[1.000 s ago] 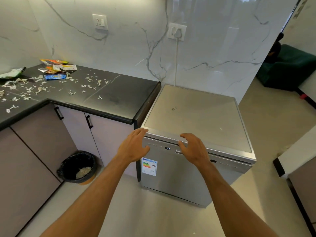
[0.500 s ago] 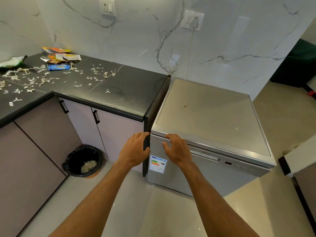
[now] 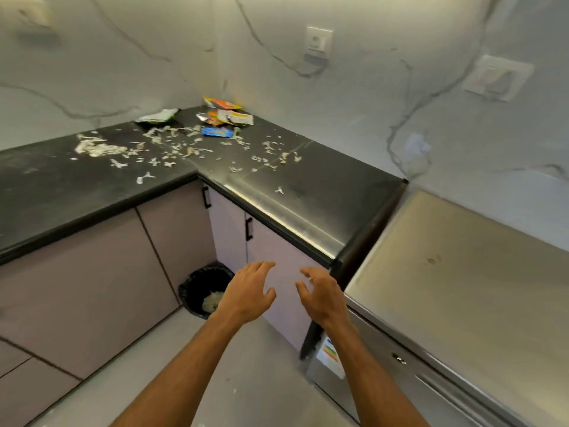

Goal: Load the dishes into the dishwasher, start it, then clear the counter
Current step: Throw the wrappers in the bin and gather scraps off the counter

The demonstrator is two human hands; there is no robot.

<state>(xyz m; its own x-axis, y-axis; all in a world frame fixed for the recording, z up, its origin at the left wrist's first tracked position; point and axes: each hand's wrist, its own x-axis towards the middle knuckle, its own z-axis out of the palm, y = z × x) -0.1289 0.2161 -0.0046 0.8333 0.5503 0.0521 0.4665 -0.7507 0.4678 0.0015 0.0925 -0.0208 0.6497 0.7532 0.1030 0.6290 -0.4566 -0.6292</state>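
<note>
Scraps and wrappers are noted strewn over the counter toward its far corner, ahead and left of both hands, held low, empty and loosely spread; the left hand is judged nearer than the right hand, with the bin just left of it.

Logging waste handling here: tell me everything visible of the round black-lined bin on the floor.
The round bin with a black plastic liner stands upright on the pale floor, in the inner corner where the two runs of mauve cabinet doors meet, below the black counter. It is open, with a heap of pale scraps inside. The left hand overlaps its right edge in the picture, seemingly nearer the camera and not touching it.
</note>
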